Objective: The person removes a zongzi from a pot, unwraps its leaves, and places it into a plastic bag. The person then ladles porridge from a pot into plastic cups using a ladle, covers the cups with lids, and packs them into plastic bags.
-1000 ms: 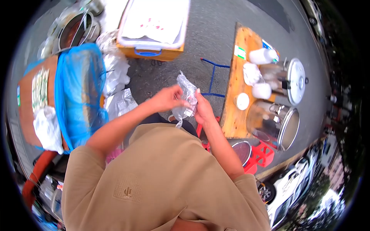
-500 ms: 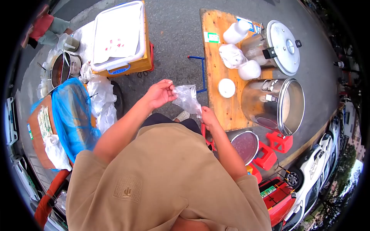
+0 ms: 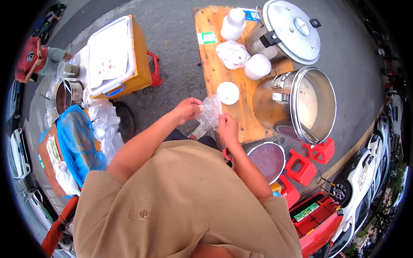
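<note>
A clear plastic bag (image 3: 209, 114) is stretched between my two hands, close to the edge of the wooden table (image 3: 241, 122). My left hand (image 3: 188, 110) pinches its left side with bent fingers. On the other side, my right hand (image 3: 228, 127) is closed around the bag's right edge. Just past the bag, a round white lid or container (image 3: 228, 93) rests on the tabletop. To its right stands an uncovered tall metal pot (image 3: 275, 101) with pale liquid and a handle inside.
Behind stand a lidded pot (image 3: 286, 32), white containers (image 3: 233, 25) and a knotted white bag (image 3: 232, 54). A tub of dark liquid (image 3: 266, 161) and red stools (image 3: 300, 167) are at right. A yellow crate (image 3: 140, 60) and blue plastic covering (image 3: 79, 137) are left; a person (image 3: 32, 60) stands beyond.
My view has shifted, so the table and pots appear further left. The bag has moved nearer the white lid, and its shape looks more bunched. Both hands still hold it.
</note>
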The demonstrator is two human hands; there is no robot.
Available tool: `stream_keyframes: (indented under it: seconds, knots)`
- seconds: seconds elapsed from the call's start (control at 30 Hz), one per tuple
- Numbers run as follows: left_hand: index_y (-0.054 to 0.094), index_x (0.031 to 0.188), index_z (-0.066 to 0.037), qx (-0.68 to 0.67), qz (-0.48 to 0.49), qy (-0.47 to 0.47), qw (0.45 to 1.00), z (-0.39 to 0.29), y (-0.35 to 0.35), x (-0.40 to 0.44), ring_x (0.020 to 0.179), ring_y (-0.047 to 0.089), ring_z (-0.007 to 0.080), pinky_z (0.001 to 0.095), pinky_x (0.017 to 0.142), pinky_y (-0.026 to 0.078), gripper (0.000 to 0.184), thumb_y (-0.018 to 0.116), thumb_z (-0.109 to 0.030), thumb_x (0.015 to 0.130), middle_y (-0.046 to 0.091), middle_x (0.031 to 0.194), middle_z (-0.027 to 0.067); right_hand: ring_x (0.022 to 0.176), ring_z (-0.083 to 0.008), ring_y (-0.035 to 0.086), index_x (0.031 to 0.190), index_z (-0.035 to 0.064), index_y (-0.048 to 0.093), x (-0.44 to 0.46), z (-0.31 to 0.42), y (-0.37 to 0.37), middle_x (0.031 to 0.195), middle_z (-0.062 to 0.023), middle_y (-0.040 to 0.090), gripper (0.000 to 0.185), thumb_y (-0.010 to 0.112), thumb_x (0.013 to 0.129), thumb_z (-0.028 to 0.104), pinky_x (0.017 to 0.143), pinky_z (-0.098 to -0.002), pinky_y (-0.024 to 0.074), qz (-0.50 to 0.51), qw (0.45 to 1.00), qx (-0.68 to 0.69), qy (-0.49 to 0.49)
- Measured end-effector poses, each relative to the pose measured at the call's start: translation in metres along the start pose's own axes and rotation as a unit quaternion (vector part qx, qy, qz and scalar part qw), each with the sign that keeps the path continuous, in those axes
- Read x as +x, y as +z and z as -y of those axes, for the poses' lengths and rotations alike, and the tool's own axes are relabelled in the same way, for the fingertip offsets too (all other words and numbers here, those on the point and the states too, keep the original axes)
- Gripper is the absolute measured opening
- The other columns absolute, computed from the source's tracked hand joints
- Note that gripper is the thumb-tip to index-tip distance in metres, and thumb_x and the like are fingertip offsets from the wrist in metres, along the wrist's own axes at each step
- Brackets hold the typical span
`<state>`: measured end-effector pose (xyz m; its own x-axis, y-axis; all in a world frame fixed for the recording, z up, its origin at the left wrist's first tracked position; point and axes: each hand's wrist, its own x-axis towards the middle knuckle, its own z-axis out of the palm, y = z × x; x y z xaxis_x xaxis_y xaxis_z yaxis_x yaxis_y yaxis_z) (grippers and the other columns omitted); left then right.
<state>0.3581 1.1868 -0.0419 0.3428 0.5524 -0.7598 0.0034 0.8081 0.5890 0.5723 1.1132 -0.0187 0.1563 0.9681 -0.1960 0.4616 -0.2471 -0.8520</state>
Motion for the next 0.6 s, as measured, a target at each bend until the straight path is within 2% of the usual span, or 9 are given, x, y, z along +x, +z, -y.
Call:
stream_keyframes:
  seconds: [0.1,0.2,0.27,0.3,0.4,0.5,0.6]
  knots:
    - [0.057,0.109,-0.014,-0.13,0.02,0.02,0.991,-0.004,0.011,0.0,0.095,0.067,0.0187,0.0371,0.082,0.051,0.022,0.068,-0.007,0.092,0.069,0.105,0.0034,0.062,-0.0265,0.062,0.084,-0.0035,0.067,0.013,-0.053,-0.009,0.069,-0.0162,0.066,0.04,0.058,0.101,0.031,0.06,-0.0394,0.0475,0.016,0.971,0.098,0.218]
    - [0.06,0.103,-0.013,-0.182,0.039,0.051,0.981,-0.012,0.016,-0.003,0.094,0.069,0.0207,0.0374,0.081,0.053,0.018,0.061,0.001,0.092,0.069,0.105,0.0057,0.076,-0.0291,0.066,0.091,-0.0032,0.067,0.023,-0.087,-0.025,0.085,-0.0149,0.071,0.04,0.059,0.1,0.035,0.07,-0.0396,0.0511,0.07,0.963,0.062,0.252]
    - [0.062,0.099,-0.011,-0.156,0.063,0.085,0.982,-0.009,0.011,0.007,0.091,0.068,0.0202,0.0373,0.08,0.053,0.018,0.056,0.004,0.09,0.069,0.103,0.0065,0.082,-0.0259,0.065,0.102,-0.0034,0.065,0.024,-0.097,-0.026,0.095,-0.0173,0.068,0.035,0.063,0.098,0.031,0.073,-0.0379,0.0527,-0.053,0.99,-0.105,0.077]
    - [0.063,0.097,-0.01,-0.143,0.076,0.101,0.982,-0.008,0.01,0.011,0.09,0.068,0.02,0.0372,0.079,0.053,0.019,0.054,0.005,0.09,0.069,0.102,0.0069,0.085,-0.0243,0.065,0.108,-0.0035,0.064,0.024,-0.099,-0.027,0.1,-0.0185,0.067,0.035,0.065,0.097,0.03,0.074,-0.0371,0.0534,-0.114,0.976,-0.188,-0.013]
    - [0.064,0.092,-0.007,-0.042,0.025,0.1,0.994,-0.026,0.025,0.007,0.087,0.065,0.0171,0.0341,0.077,0.052,0.024,0.048,0.009,0.085,0.067,0.096,0.0052,0.115,-0.039,0.058,0.126,0.0012,0.056,0.03,-0.024,-0.056,0.124,-0.0217,0.059,0.048,0.073,0.088,0.026,0.097,-0.0453,0.047,-0.1,0.987,-0.116,-0.044]
    - [0.065,0.089,-0.005,0.065,0.045,0.157,0.984,-0.034,0.03,0.014,0.084,0.06,0.0134,0.0289,0.077,0.049,0.025,0.047,0.01,0.081,0.064,0.089,0.0023,0.117,-0.0413,0.057,0.13,0.0009,0.053,0.047,0.003,-0.051,0.121,-0.0233,0.058,0.054,0.075,0.085,0.021,0.1,-0.0464,0.0464,-0.011,0.998,-0.033,-0.043]
    - [0.065,0.083,-0.005,0.091,0.086,0.216,0.968,-0.046,0.036,0.014,0.081,0.055,0.0109,0.025,0.075,0.044,0.025,0.046,0.01,0.078,0.062,0.085,-0.0003,0.119,-0.0392,0.058,0.127,0.0003,0.055,0.062,0.019,-0.026,0.122,-0.0232,0.06,0.05,0.074,0.086,0.02,0.102,-0.0437,0.0465,0.009,0.993,-0.079,-0.09]
